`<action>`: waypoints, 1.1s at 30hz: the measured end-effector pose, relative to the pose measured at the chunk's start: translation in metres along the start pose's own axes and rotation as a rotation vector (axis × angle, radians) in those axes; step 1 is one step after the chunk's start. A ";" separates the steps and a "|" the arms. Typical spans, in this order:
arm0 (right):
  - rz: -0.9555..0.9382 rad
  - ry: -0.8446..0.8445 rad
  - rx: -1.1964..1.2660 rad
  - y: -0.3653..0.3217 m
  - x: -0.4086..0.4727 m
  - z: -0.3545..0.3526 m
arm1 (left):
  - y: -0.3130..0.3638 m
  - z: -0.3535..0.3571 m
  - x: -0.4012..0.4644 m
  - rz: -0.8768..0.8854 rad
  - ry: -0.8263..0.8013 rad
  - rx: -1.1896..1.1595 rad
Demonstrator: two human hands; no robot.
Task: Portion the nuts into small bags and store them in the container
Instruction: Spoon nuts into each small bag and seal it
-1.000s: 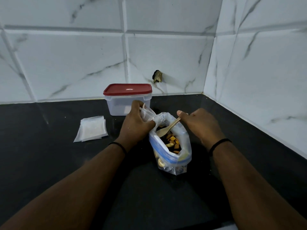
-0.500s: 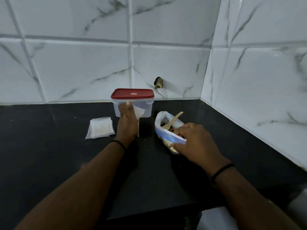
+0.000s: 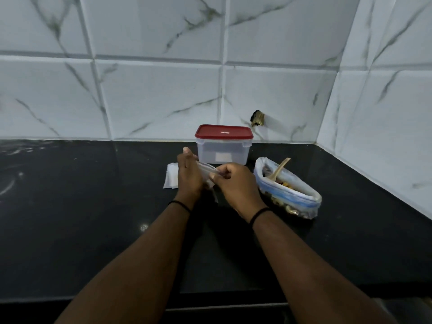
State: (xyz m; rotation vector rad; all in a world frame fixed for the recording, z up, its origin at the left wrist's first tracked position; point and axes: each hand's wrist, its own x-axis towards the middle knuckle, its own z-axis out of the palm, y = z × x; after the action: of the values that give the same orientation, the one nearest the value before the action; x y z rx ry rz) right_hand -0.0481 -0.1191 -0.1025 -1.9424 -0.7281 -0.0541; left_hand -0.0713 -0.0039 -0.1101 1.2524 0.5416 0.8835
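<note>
A small clear bag (image 3: 208, 170) is held between both hands above the black counter. My left hand (image 3: 188, 176) grips its left side and my right hand (image 3: 236, 183) pinches its right side. To the right lies the big zip bag of nuts (image 3: 288, 191), open and slumped on its side, with a wooden spoon (image 3: 279, 169) standing in it. A clear container with a red lid (image 3: 224, 143), shut, stands at the back just beyond my hands. A stack of small empty bags (image 3: 171, 177) lies left of my left hand, partly hidden by it.
White marble tiled walls close the counter at the back and on the right, forming a corner. A dark stub (image 3: 257, 118) sticks out of the back wall behind the container. The black counter (image 3: 81, 206) stretches left and toward me.
My right hand let go of the nut bag, which now lies on its side at the right, and joined my left hand on the small bag. The view has risen.
</note>
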 end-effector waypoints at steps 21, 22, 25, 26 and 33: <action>0.031 0.112 0.321 0.039 0.043 -0.003 | 0.003 -0.023 0.021 0.132 -0.342 0.118; 0.023 0.118 0.327 0.038 0.043 -0.004 | 0.004 -0.022 0.020 0.149 -0.349 0.113; 0.006 0.125 0.328 0.036 0.042 -0.003 | 0.003 -0.020 0.020 0.151 -0.387 0.109; 0.011 0.127 0.325 0.036 0.042 -0.003 | 0.002 -0.020 0.020 0.147 -0.401 0.110; -0.046 0.060 0.205 0.034 0.039 -0.005 | 0.000 -0.019 0.019 0.172 -0.411 0.190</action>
State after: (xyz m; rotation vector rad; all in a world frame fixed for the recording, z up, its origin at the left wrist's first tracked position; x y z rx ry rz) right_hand 0.0019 -0.1150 -0.1140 -1.7219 -0.7107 -0.0634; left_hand -0.0753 0.0222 -0.1125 1.6228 0.1936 0.6986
